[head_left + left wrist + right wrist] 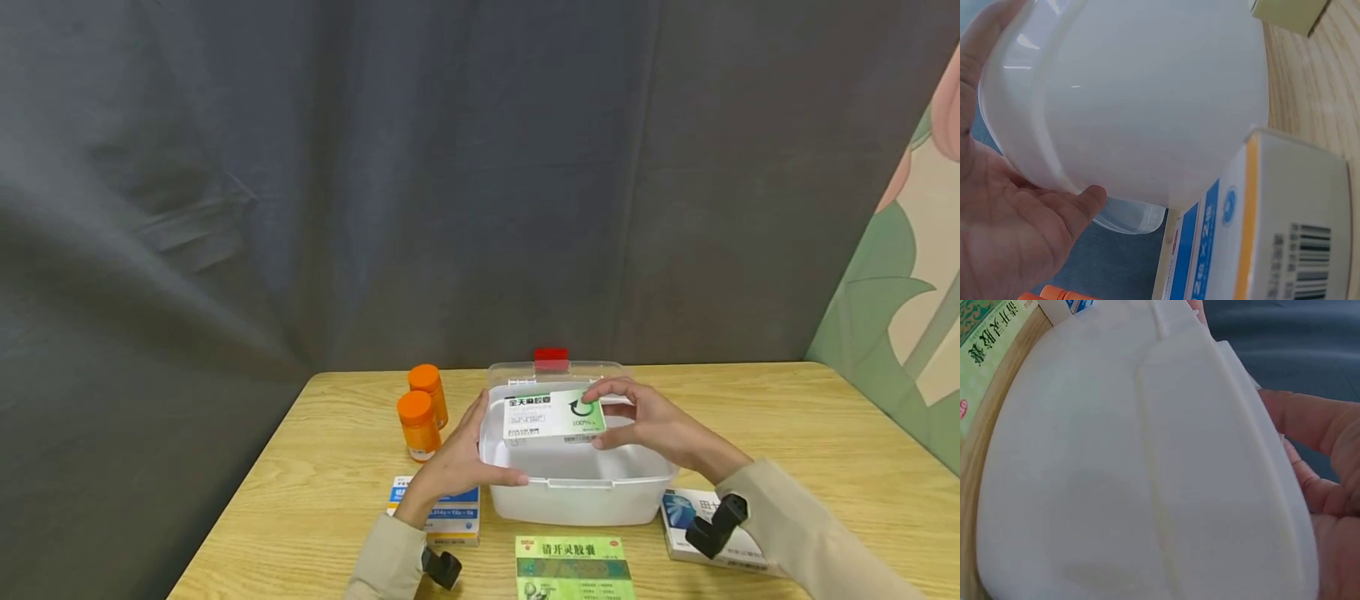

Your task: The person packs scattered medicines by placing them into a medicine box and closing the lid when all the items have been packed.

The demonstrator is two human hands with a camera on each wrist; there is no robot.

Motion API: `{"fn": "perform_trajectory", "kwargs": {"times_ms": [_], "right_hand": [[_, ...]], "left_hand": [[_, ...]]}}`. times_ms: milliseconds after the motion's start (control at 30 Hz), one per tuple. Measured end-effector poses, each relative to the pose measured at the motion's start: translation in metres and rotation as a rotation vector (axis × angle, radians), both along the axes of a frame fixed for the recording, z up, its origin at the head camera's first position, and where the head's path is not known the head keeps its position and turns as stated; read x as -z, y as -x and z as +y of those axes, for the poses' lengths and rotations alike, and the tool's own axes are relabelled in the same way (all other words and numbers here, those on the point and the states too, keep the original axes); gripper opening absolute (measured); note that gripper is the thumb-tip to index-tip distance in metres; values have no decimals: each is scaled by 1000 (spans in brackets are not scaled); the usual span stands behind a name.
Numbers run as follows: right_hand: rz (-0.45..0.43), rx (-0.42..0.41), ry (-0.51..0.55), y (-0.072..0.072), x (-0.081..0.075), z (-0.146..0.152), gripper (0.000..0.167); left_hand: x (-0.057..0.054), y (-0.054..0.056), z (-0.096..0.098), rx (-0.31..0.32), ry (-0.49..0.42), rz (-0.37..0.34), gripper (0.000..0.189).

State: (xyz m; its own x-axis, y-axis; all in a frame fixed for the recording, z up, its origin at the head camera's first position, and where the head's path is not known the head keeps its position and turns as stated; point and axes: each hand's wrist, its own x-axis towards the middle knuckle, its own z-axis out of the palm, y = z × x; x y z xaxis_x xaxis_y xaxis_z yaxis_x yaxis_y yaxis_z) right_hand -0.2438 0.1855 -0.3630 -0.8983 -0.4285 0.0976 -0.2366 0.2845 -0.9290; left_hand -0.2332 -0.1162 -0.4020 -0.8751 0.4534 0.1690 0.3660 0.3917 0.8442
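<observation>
In the head view, my right hand pinches a white and green medicine box over the mouth of a white plastic storage box. The thumb is at its lower right edge and the fingers at the upper right. My left hand holds the left end of the storage box, thumb along the front rim. The left wrist view shows a bent finger against its outer wall. From the right wrist, the storage box wall hides the medicine box.
A clear lid with a red latch stands behind the storage box. Two orange pill bottles are at left. A blue-and-white medicine box, a green one and a white one with a blue picture lie around the front.
</observation>
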Motion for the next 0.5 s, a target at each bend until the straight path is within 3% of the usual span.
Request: {"fn": "perform_trajectory", "kwargs": {"times_ms": [167,333,500], "right_hand": [[-56,-49,-10,3,2,-8,50],[-70,-33,-59,-1,5,-14,49],[-67,5,-132,-5,5,-21,48]], "left_hand": [[1,2,1,43,-46,7,123],[-1,3,2,97,-79,19,121],[-18,-8,5,142,-120,1,116]]}}
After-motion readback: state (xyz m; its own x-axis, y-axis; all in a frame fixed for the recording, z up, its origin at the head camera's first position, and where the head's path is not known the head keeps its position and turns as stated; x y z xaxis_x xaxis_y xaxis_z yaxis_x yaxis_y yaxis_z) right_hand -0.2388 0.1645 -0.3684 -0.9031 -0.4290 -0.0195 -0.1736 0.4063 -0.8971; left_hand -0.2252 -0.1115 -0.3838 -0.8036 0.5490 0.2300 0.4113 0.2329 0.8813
